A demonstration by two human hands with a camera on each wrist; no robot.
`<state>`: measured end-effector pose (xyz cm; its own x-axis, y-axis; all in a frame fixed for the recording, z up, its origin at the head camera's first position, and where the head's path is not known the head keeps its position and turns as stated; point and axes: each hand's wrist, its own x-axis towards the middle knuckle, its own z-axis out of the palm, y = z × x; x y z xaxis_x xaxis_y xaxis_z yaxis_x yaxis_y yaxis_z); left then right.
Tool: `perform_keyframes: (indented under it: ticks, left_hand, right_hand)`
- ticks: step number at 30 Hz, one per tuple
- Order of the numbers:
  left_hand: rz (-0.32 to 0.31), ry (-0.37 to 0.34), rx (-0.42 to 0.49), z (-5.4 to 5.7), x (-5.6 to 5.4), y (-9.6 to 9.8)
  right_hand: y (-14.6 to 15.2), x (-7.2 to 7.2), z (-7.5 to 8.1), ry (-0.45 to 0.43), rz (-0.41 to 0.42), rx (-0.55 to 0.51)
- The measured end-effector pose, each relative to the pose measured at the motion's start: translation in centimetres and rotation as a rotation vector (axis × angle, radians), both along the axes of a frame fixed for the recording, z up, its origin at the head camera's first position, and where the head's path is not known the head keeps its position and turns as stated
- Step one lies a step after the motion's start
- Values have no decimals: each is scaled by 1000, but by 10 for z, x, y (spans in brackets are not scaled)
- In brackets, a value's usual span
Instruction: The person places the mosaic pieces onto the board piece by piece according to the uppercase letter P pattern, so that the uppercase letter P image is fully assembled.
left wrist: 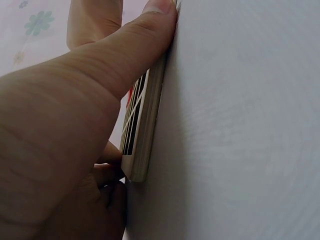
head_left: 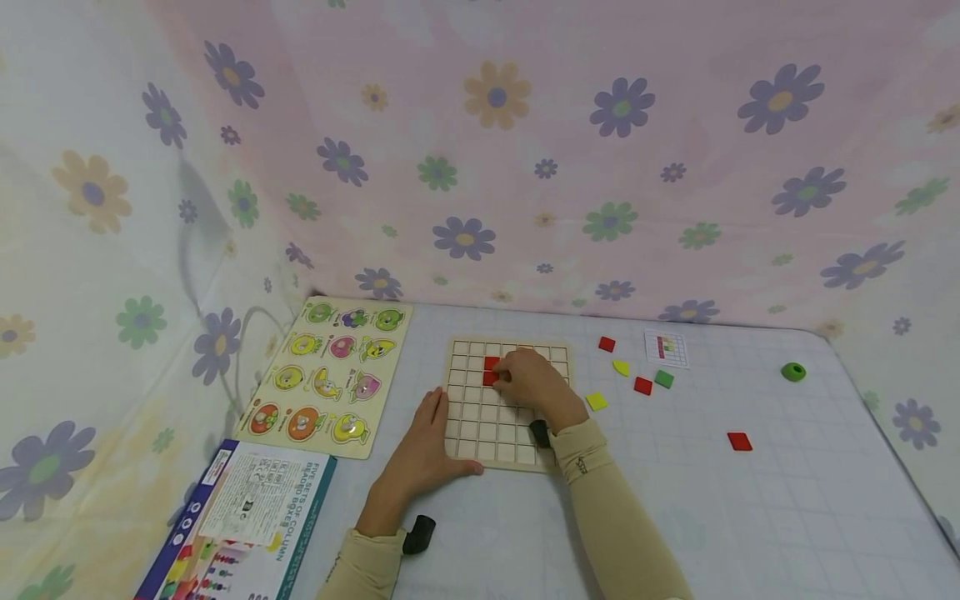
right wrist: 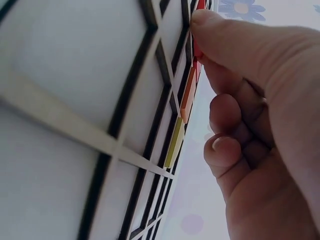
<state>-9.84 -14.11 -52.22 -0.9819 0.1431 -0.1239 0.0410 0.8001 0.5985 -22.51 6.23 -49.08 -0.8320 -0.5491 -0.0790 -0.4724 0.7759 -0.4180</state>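
A wooden grid board (head_left: pixel 480 454) lies flat on the table. My left hand (head_left: pixel 420 450) rests against it, its fingers along the left edge and its thumb at the near edge. My right hand (head_left: pixel 536 383) is over the board's upper middle. Its thumb and index finger pinch a red square tile (head_left: pixel 490 378) at a grid cell, just below another red tile (head_left: pixel 491 363). In the right wrist view, an orange tile (right wrist: pixel 188 95) and a yellow tile (right wrist: pixel 175 142) sit in the grid beyond the fingertips. The right hand hides part of the board.
Right of the board lie loose red tiles (head_left: pixel 642 386), yellow pieces (head_left: pixel 596 402), a green tile (head_left: pixel 663 379) and a small pattern card (head_left: pixel 666 348). A green bead (head_left: pixel 793 372) is farther right. At left are a fruit puzzle board (head_left: pixel 375 358) and a box (head_left: pixel 247 508).
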Motion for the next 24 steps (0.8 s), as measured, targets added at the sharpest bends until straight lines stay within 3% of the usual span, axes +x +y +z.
perform_keyframes:
  ticks: [9, 24]
  left_hand:
    - [-1, 9, 0, 0, 0, 0]
    - [-8, 20, 0, 3, 1, 0]
  right_hand:
    - [-1, -1, -1, 25, 15, -26]
    - [3, 0, 0, -54, -31, -98]
